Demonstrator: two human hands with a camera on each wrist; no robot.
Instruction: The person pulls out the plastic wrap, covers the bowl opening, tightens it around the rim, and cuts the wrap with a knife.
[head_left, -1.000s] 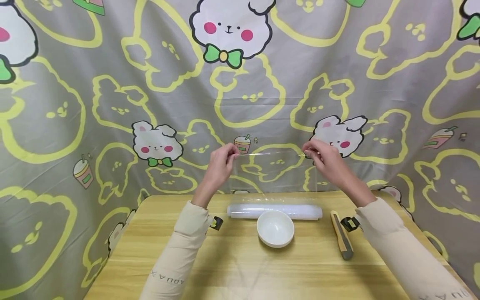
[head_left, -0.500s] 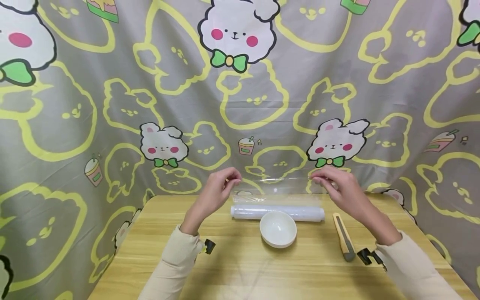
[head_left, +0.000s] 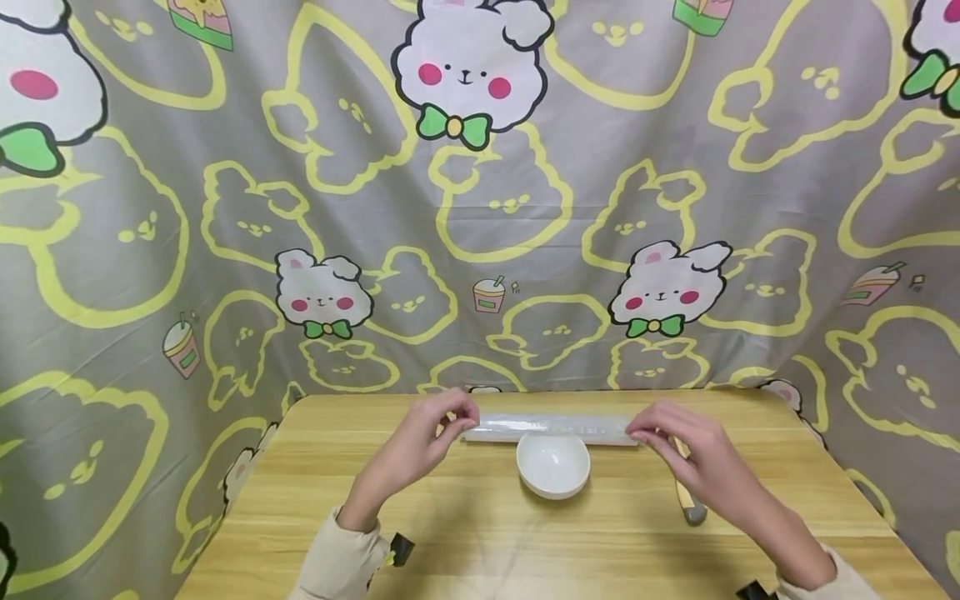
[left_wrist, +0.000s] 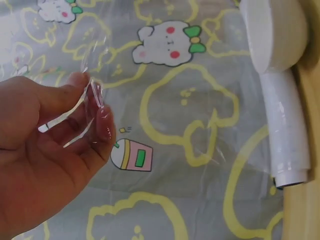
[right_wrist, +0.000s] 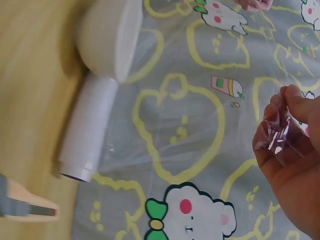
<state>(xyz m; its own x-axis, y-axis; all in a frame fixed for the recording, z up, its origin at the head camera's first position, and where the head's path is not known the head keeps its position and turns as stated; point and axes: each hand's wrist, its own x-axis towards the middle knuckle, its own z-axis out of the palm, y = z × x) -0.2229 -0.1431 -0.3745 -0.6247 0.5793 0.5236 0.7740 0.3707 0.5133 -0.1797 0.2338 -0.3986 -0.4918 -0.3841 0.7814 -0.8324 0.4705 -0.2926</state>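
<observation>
My left hand (head_left: 416,442) and right hand (head_left: 701,454) pinch the two ends of a clear sheet of cling film (right_wrist: 280,139), which spans the space between them. Crumpled film shows at the left fingertips in the left wrist view. Behind the bowl, the cling film roll (head_left: 510,428) lies crosswise on the table. A white bowl (head_left: 553,468) stands upright in front of the roll, hiding part of it in the wrist views. The sheet is so transparent that its outline is hard to follow in the head view.
A yellow and grey utility knife (head_left: 692,505) lies on the wooden table (head_left: 480,550), partly covered by my right hand in the head view. A grey curtain (head_left: 525,233) with cartoon rabbits hangs behind and beside the table.
Both hands have come down and towards me, from well above the roll to about its level in the head view, still pinching the film. Bowl, roll and knife stay in place.
</observation>
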